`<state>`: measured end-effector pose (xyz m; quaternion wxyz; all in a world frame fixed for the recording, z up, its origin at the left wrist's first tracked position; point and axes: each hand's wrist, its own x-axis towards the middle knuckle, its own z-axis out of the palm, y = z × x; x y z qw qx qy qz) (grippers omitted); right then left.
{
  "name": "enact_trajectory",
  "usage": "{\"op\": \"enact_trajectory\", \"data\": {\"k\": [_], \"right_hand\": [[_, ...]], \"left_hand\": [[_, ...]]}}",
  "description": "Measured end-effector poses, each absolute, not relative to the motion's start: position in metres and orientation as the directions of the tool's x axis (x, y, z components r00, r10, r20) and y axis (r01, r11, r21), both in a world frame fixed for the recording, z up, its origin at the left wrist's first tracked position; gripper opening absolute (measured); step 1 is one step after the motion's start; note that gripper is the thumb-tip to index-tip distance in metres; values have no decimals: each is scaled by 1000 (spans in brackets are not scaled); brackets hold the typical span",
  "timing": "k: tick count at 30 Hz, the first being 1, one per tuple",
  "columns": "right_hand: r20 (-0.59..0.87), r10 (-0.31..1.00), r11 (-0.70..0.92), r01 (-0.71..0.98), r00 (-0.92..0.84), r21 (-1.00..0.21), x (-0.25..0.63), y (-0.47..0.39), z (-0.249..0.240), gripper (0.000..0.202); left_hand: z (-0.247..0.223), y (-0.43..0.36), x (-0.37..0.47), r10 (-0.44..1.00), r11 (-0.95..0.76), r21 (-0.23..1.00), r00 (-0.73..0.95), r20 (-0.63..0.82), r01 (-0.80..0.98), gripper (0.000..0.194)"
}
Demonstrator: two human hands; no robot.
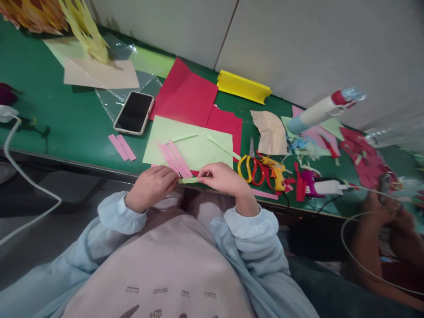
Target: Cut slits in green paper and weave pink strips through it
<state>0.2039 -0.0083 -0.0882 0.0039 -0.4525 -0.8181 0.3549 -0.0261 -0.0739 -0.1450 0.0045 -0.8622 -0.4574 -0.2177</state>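
A narrow light-green paper strip (188, 180) is stretched between my two hands at the table's front edge. My left hand (154, 185) pinches its left end, and my right hand (220, 176) pinches the right end. Just beyond them lies a light-green paper sheet (198, 150) with pink paper strips (174, 157) and two green strips (223, 147) on top. Two more pink strips (122, 147) rest on the table to the left. Right of my right hand are scissors (253, 165) with yellow and red handles.
A phone (134, 112) lies back left, beside red paper sheets (187, 88). Farther right are a yellow glue gun (275, 171), a purple glue gun (313, 184) with a cord, and an upright bottle (318, 112). Another person's hands (386, 205) hold something at the far right.
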Motion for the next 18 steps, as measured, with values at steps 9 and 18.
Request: {"op": "enact_trajectory", "data": {"k": [9, 18], "right_hand": [[-332, 725, 343, 735, -603, -585, 208, -10, -87, 12], [-341, 710, 353, 730, -617, -585, 198, -9, -91, 13]], "left_hand": [[-140, -76, -29, 797, -568, 230, 458, 394, 790, 23], [-141, -78, -35, 752, -617, 189, 502, 427, 764, 17]]}}
